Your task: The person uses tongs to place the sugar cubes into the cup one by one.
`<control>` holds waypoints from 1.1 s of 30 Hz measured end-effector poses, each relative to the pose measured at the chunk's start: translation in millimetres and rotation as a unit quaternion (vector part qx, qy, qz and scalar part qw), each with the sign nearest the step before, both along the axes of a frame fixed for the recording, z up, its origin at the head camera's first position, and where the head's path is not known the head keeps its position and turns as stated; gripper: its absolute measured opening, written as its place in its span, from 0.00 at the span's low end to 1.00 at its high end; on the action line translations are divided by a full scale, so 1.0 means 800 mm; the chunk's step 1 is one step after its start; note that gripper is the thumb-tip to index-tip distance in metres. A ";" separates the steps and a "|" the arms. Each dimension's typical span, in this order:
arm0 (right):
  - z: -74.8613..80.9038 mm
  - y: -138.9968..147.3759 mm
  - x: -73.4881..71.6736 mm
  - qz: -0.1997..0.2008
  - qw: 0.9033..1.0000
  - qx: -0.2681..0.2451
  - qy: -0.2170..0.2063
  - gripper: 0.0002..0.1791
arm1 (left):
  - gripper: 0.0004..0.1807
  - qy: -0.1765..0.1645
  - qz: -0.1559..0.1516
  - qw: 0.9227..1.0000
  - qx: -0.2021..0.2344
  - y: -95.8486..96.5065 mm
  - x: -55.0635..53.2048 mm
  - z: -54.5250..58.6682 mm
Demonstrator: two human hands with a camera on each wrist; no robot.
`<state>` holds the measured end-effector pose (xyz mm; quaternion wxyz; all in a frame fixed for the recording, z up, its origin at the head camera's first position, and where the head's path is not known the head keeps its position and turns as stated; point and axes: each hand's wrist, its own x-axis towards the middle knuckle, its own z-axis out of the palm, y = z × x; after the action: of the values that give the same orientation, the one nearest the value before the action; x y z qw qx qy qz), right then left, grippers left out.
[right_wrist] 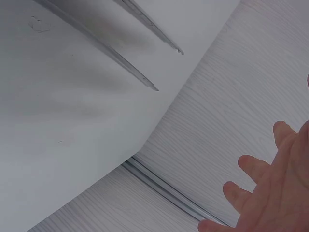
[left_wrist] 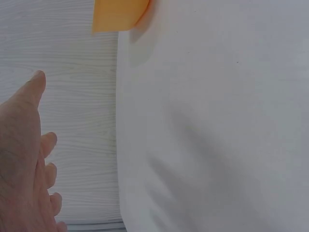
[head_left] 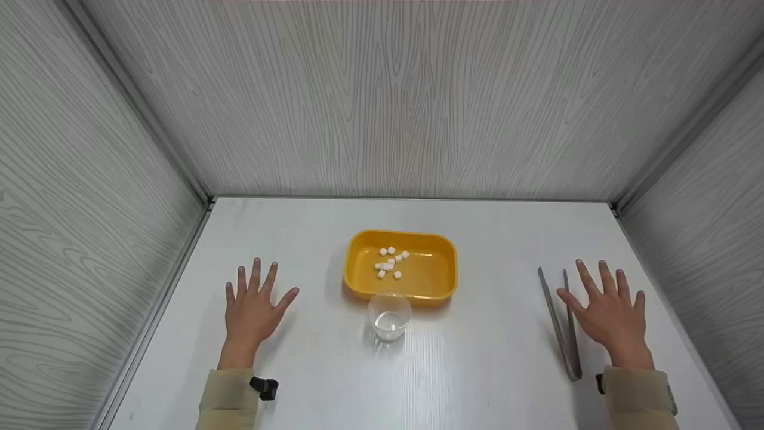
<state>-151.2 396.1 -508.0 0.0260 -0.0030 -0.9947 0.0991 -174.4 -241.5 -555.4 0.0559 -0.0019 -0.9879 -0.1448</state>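
My left hand [head_left: 252, 313] is held above the left part of the table with its fingers spread, holding nothing. On the right, my right hand [head_left: 613, 316] is likewise spread and bare. Closest to it, just to its left, lie metal tweezers [head_left: 559, 331], their two tips apart and pointing to the back; both tips show in the right wrist view. A yellow tray [head_left: 433, 280] sits at mid-table with several small white cubes [head_left: 398, 258], mostly in its left half. Right in front of the tray stands a clear cup [head_left: 389, 316], overlapping the tray's front rim in the head view.
The white table [head_left: 477, 370] is bounded by wood-grain panels at the back [head_left: 388, 107] and on both sides. Dark wrist straps [head_left: 264, 387] show at the sleeves. A corner of the tray [left_wrist: 118, 14] enters the top of the left wrist view.
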 end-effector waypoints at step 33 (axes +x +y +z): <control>0.002 -0.009 0.006 -0.002 1.000 -0.021 0.001 0.43 | 0.50 -0.004 -0.001 1.000 0.012 0.002 0.007 0.001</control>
<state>-146.3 389.0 -506.6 0.0274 -0.0053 -0.9924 0.1196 -168.6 -239.7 -554.6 0.0519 -0.0015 -0.9863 -0.1563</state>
